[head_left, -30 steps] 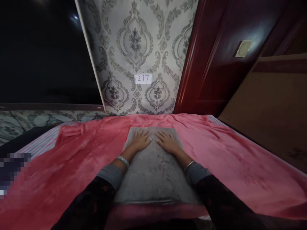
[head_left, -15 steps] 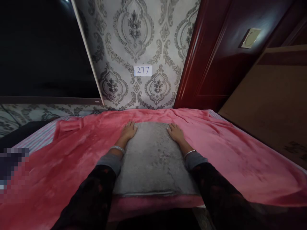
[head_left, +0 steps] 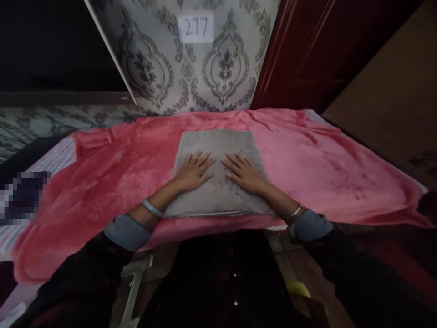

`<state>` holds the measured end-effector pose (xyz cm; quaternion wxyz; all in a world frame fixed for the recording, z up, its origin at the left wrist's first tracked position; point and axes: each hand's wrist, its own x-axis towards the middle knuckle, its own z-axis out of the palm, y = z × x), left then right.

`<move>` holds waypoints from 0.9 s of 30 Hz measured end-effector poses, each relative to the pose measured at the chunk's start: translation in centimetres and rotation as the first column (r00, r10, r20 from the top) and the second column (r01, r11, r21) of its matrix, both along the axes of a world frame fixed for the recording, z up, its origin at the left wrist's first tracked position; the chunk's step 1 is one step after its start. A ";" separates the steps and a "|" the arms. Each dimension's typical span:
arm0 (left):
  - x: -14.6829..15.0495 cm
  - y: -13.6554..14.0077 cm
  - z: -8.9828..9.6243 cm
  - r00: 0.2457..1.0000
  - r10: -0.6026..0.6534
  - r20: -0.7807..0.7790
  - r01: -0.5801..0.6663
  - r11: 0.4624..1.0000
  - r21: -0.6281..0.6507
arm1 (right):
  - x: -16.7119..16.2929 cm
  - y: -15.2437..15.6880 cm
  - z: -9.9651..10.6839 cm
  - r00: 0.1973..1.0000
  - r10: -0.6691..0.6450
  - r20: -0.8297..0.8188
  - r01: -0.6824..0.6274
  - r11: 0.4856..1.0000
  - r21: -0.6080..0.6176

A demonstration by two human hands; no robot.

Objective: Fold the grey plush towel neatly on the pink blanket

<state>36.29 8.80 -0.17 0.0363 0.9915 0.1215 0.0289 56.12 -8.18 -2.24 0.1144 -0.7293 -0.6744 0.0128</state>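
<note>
A grey, soft-looking cushion cover or folded cloth, roughly square [head_left: 218,196], lies flat before me on a pink-red plush blanket [head_left: 307,168]. My left hand [head_left: 194,172] rests palm down on its left half, fingers spread. On the right half my right hand [head_left: 246,172] lies the same way, its fingers apart and pointing inward. Neither hand grips anything. Along the near edge of the grey piece runs a thin seam or layered edge [head_left: 211,213]. Whether it has a filling I cannot tell.
Behind the blanket stands a patterned wall with a paper marked 277 [head_left: 196,27]. A dark screen [head_left: 58,50] is at the left, a dark red door panel [head_left: 300,54] at the right. A blurred-out patch [head_left: 25,198] lies on the left. Below is a pale frame [head_left: 136,282].
Both hands have slid from the far side edges of the grey piece toward its middle and nearer to me. My view has tilted downward.
</note>
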 end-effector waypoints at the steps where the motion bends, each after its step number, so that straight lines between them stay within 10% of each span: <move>1: -0.1 -0.2 -0.2 1.000 0.006 0.008 -0.006 1.000 0.009 | 0.0 -0.2 0.0 1.000 -0.003 -0.005 0.003 1.000 -0.005; 7: -0.6 -0.3 0.5 0.995 0.086 -0.043 -0.087 0.996 -0.014 | 0.3 -1.7 0.8 0.992 -0.115 -0.059 0.112 0.992 -0.056; 17: -7.4 -9.3 -0.2 0.993 -0.117 -0.025 0.117 0.993 -0.024 | -5.3 -11.6 -0.2 0.998 0.047 -0.044 -0.047 0.999 0.003; 27: -7.3 -12.8 -0.7 0.986 -0.031 0.163 0.016 0.996 0.089 | -6.7 -12.1 -1.7 0.997 -0.053 0.052 0.042 0.982 0.182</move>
